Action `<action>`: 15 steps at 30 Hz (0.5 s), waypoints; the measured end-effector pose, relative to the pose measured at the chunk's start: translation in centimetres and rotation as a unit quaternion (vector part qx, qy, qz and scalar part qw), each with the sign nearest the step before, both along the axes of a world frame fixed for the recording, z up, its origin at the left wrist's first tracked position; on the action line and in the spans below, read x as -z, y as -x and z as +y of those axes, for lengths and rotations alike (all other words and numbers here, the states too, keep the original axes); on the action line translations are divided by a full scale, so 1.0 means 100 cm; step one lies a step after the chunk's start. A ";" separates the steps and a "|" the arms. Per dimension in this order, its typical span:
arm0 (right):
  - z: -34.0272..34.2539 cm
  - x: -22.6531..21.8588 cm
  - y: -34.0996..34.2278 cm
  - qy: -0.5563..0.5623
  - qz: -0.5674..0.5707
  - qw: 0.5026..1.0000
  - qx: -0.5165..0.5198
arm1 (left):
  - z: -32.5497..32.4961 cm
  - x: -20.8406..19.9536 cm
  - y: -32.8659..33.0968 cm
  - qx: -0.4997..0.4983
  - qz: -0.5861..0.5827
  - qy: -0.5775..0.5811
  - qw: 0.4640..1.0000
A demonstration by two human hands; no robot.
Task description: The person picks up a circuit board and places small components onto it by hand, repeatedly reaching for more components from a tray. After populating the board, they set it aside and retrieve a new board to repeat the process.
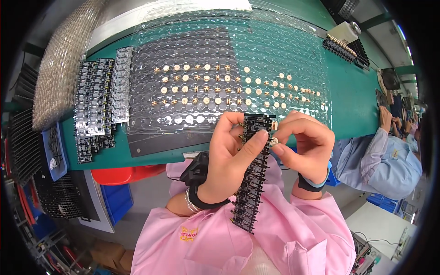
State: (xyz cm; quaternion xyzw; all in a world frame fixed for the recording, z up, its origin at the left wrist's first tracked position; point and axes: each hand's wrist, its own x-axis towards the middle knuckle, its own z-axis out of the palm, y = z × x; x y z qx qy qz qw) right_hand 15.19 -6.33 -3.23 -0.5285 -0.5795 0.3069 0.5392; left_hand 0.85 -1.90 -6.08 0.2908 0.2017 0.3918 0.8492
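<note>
Before the green table (348,105), the left hand (224,162) grips a long black circuit-board strip (253,183); the right hand (308,142) pinches a small round cream component (274,141) at its edge, apparently fitting it; seating it next calls for steady alignment.

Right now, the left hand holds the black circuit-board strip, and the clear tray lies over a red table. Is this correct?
Not red: the table is green, as the head view shows. The left hand holds the black circuit-board strip, and the clear tray lies over that table.
</note>
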 end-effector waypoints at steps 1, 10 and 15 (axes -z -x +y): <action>0.000 0.000 0.001 -0.007 0.003 1.000 0.002 | 0.000 -0.001 0.001 0.003 0.008 -0.004 1.000; -0.002 0.004 0.006 -0.028 0.110 0.994 -0.011 | 0.000 0.000 0.000 -0.001 0.019 -0.019 1.000; -0.002 0.003 0.006 -0.039 0.115 0.993 -0.013 | 0.000 -0.002 0.001 -0.005 0.013 -0.013 1.000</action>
